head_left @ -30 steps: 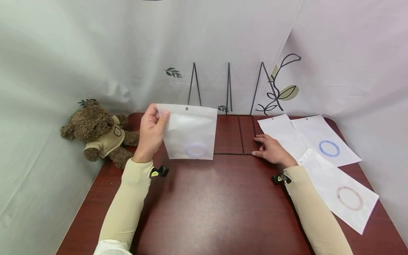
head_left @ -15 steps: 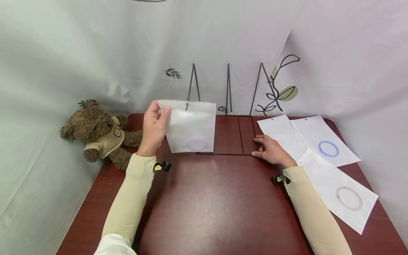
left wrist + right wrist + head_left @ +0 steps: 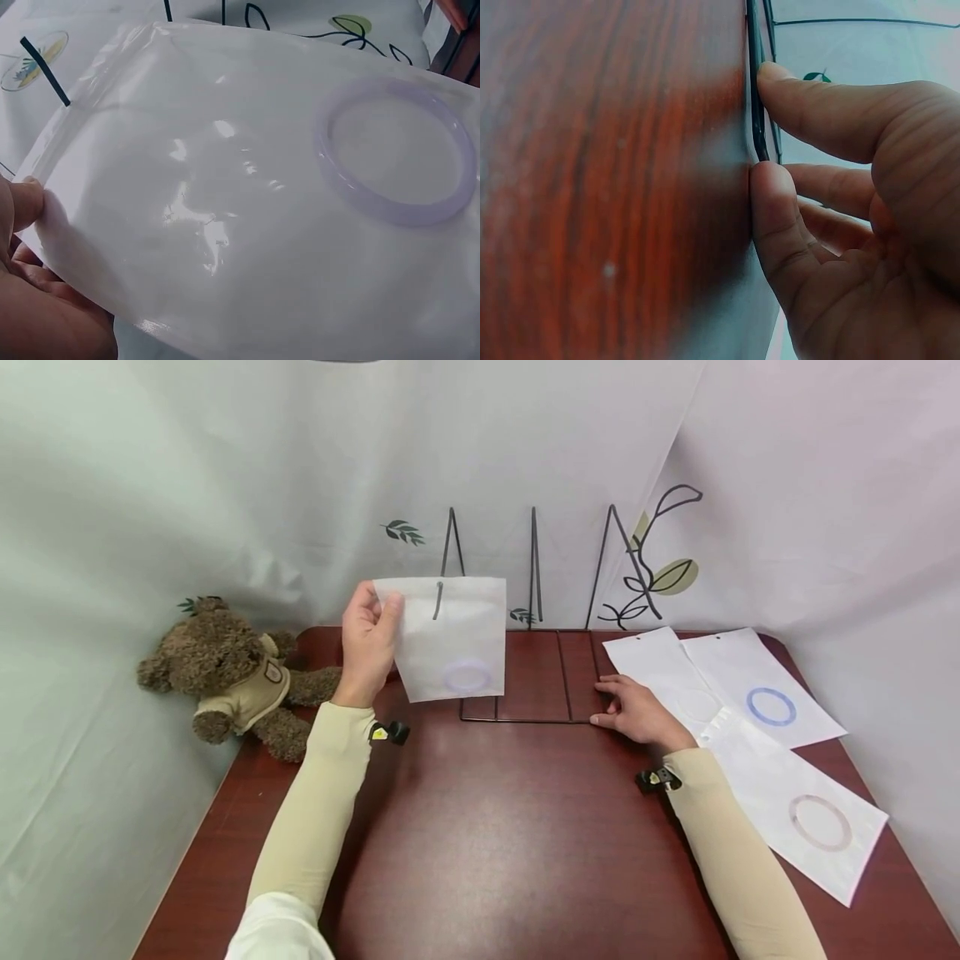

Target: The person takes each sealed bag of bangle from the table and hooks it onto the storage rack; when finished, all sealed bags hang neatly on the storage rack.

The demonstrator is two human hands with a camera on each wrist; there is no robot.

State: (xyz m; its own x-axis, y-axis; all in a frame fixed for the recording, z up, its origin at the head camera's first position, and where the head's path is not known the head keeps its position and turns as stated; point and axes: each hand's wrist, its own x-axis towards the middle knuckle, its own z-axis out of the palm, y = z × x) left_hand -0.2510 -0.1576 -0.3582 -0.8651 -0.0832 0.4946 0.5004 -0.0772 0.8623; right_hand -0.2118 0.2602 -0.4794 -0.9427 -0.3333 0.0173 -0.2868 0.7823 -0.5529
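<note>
My left hand (image 3: 370, 643) pinches the upper left edge of a translucent white zip bag (image 3: 450, 639) between thumb and fingers. Inside the bag lies a pale lavender bangle (image 3: 420, 214), low down. A dark prong of the black wire display rack (image 3: 525, 721) pokes through the hole near the bag's top edge. Behind the bag, part of the rack is hidden. My right hand (image 3: 636, 710) holds the rack's front right corner at the table surface; in the right wrist view, thumb and finger (image 3: 774, 196) lie against the thin black rod (image 3: 756, 97).
Several white bags lie on the right of the table, one with a blue bangle (image 3: 771, 707), one with a brownish bangle (image 3: 820, 823). A brown teddy bear (image 3: 217, 647) leans at the left. White curtain (image 3: 555, 435) closes off the back and sides.
My left hand has raised the bag and moved it away from me, and the rack's prong has come through its hole. The right hand has stayed at the rack's corner.
</note>
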